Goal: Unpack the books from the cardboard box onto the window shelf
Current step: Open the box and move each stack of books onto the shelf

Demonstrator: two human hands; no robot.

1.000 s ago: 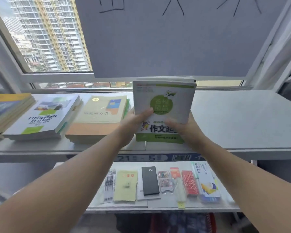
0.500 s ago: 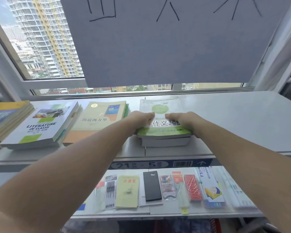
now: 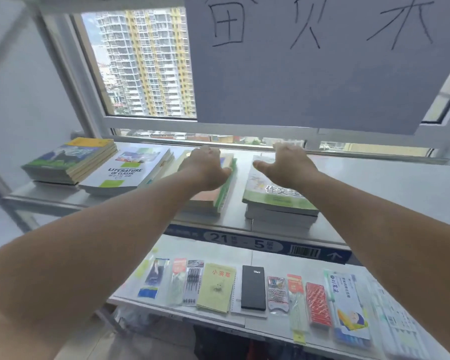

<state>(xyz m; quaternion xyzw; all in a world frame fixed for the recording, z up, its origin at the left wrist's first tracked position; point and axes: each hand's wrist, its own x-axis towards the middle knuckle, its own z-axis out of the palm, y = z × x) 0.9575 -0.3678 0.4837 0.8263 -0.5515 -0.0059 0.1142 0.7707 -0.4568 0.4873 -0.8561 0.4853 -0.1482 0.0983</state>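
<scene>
My left hand (image 3: 208, 165) lies flat, fingers spread, on the orange book stack (image 3: 213, 196), and my right hand (image 3: 289, 165) hovers open just over the green book stack (image 3: 278, 196); whether the palm touches the cover I cannot tell. Neither hand grips anything. Both stacks sit at the front edge of the window shelf (image 3: 387, 193), side by side with a narrow gap between them. Further toward the left end lie the white literature book (image 3: 126, 172) on its pile and the yellow-topped pile (image 3: 70, 159) near the left corner. The cardboard box is not in view, so I cannot say how many books remain to unpack.

The risk, as I judge it, is the green stack: its lower books stand flush with the front edge, perhaps slightly over it. A careless drag as I pull my right hand back could slide the top cover forward and tip it onto the lower shelf (image 3: 270, 255) of stationery. A nudge from my left wrist could likewise skew the orange stack toward the gap.
</scene>
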